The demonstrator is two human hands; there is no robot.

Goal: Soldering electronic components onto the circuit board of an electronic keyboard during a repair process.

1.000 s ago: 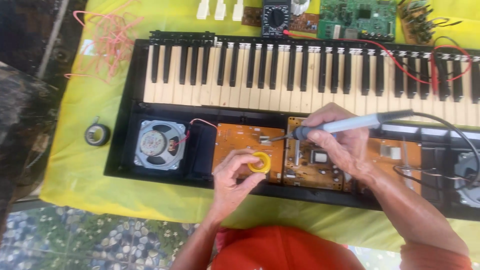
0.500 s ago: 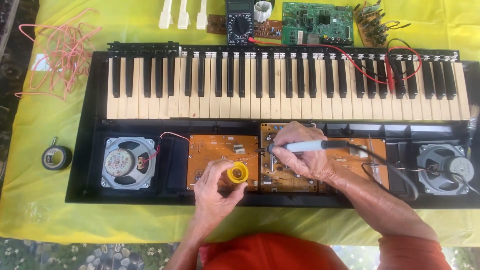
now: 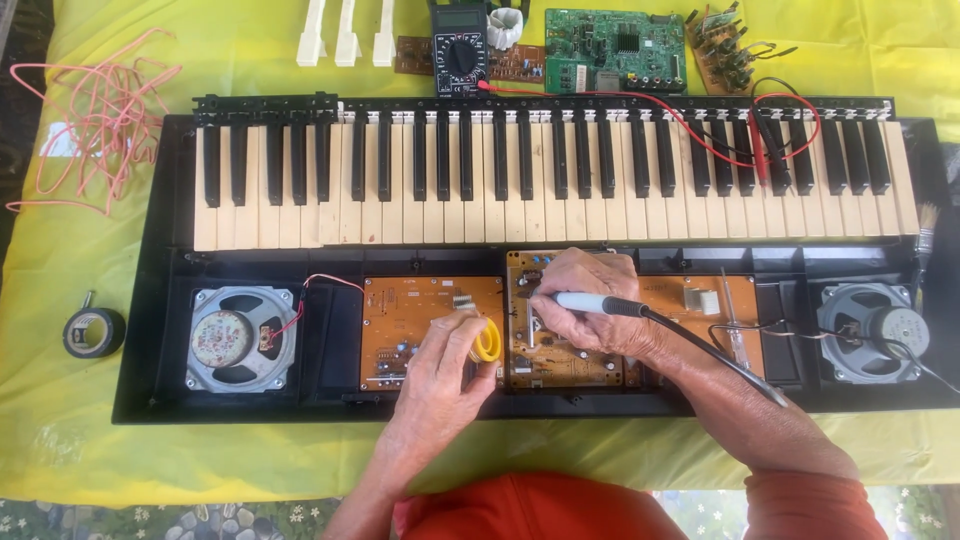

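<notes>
My left hand rests on the orange circuit board inside the opened black electronic keyboard, fingers curled around a small yellow spool of solder. Just beside it, my right hand grips a pale-handled soldering iron, tip down on the middle board.

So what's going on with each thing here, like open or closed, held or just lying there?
Keyboard: casing off, circuit boards and speakers bare.
Soldering iron: held in right hand, tip down on the middle board.
Yellow solder spool: held in left hand.
Left speaker: in its bay, wired.
Multimeter: lying flat, leads plugged in.
Loose white keys: removed, lying on cloth.
Black tape roll: lying flat.
</notes>
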